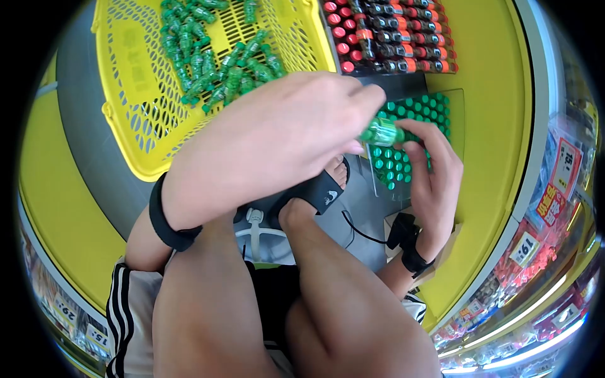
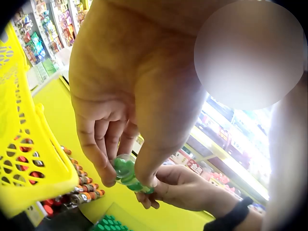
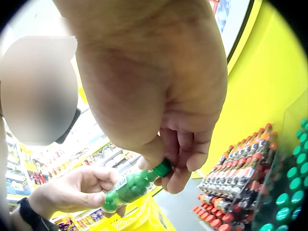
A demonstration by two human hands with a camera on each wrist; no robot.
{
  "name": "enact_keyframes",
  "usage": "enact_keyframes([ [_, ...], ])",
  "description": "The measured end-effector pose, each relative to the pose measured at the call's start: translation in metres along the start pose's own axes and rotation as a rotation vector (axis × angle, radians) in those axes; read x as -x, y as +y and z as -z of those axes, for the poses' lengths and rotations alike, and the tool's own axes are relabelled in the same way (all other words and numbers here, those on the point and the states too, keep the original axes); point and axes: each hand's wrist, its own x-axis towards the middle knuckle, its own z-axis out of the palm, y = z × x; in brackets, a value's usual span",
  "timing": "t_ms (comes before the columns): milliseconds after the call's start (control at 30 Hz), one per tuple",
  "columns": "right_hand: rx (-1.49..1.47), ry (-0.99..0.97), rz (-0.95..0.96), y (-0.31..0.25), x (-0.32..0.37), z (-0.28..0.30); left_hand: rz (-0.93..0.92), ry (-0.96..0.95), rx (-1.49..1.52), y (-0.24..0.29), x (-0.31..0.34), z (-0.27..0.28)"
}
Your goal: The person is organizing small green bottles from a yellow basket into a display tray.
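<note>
Bottle (image 1: 382, 132) lies at two o'clock, head view. Left hand (image 1: 328, 113): fingers hold its base. Right hand (image 1: 438, 170): fingers pinch its cap (image 3: 162, 167), contact partly hidden. Risk: uneven pull or slack pinch could drop it among the upright bottles (image 1: 435, 112) beyond.

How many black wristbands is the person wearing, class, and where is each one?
2: the left wristband sits around the wrist behind the left hand; the right wristband, behind the right hand. Neither seems hidden.
</note>
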Motion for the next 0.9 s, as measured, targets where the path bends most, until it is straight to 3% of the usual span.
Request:
enact_keyframes([
  [67, -0.004, 0.021, -0.153, 0.008, 0.023, 0.011, -0.077, -0.015, -0.053, 0.009, -0.011, -0.02],
  [133, 0.006, 0.081, -0.137, 0.022, 0.045, 0.013, -0.13, -0.033, -0.07, 0.014, -0.021, -0.038],
  [267, -0.029, 0.19, -0.343, 0.034, 0.084, 0.017, -0.276, -0.124, -0.148, 0.012, -0.043, -0.082],
  [367, -0.09, 0.285, -0.495, 0.047, 0.105, 0.01, -0.367, -0.052, -0.085, -0.004, -0.053, -0.132],
  [433, -0.01, 0.242, -0.456, 0.053, 0.109, 0.006, -0.298, -0.147, -0.097, -0.011, -0.06, -0.162],
  [567, 0.036, 0.196, -0.424, 0.073, 0.115, -0.011, -0.311, -0.141, -0.102, -0.029, -0.057, -0.208],
  [900, 0.044, 0.146, -0.483, 0.086, 0.114, -0.029, -0.249, -0.125, -0.071, -0.037, -0.048, -0.236],
])
